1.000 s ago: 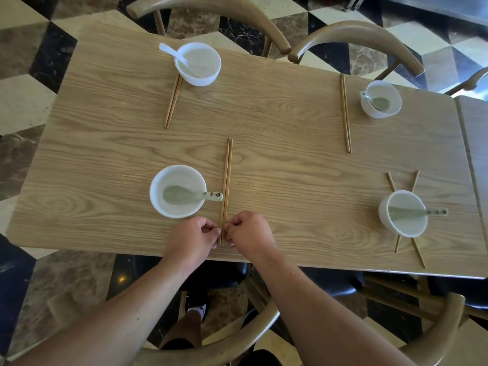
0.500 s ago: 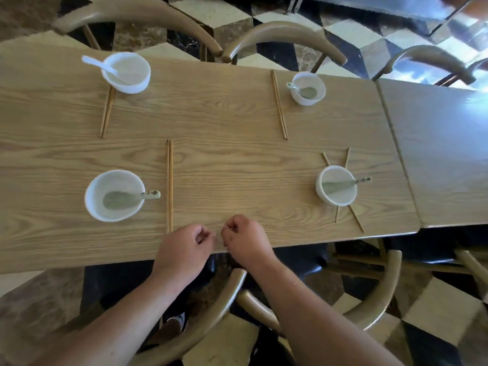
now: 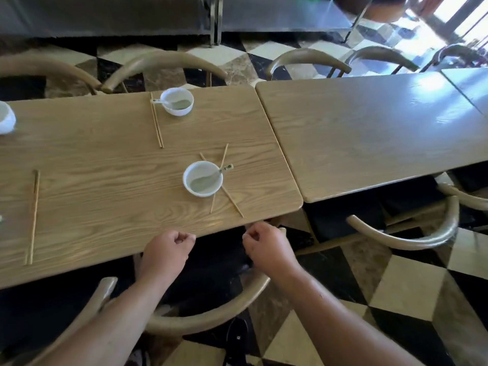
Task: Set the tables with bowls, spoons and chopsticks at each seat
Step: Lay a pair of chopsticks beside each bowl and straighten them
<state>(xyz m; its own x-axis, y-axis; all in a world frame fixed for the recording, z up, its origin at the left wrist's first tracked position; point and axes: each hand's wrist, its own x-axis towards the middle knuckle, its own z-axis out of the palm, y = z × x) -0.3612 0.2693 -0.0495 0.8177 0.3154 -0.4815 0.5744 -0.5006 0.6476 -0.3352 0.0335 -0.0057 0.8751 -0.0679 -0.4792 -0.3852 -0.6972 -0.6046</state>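
**Checkered floor, two wooden counters: hands off the straightened pair, next seat untidy**

Wood-grain counter point(image 3: 105, 159) fills the left of the view, and both hands now hover at its near edge. The left hand point(image 3: 166, 250) is curled loosely shut with nothing in it, and the right hand point(image 3: 266, 247) is the same, just off the counter's near right corner. A second ago both pinched the near end of a pair of chopsticks beside a bowl; that pair point(image 3: 33, 216) now lies straight and released near the counter's left side, well apart from the hands. The view has also swung toward the right end of the counter.

My reading is that the first seat is finished and the next one is in hand. Ahead of the hands, near the right edge, a white bowl point(image 3: 202, 178) holds a green spoon point(image 3: 211, 177) whose handle sticks out over the rim. Its crossed chopsticks point(image 3: 224, 184) lie in an X partly under the bowl, so they probably need pulling out and laying parallel.

Toward the far edge, another bowl point(image 3: 177, 101) with a spoon point(image 3: 169, 102) sits just beside a neat pair of chopsticks point(image 3: 156, 120). A sliver of a third bowl point(image 3: 6, 118) shows at the left.

Butted against the right edge stands a second counter point(image 3: 369, 128), glossy with window glare and bearing no settings. Curved wooden chairs point(image 3: 211, 313) ring both, on black, cream and brown marble tiles point(image 3: 396, 286), with steel fixtures along the far wall.
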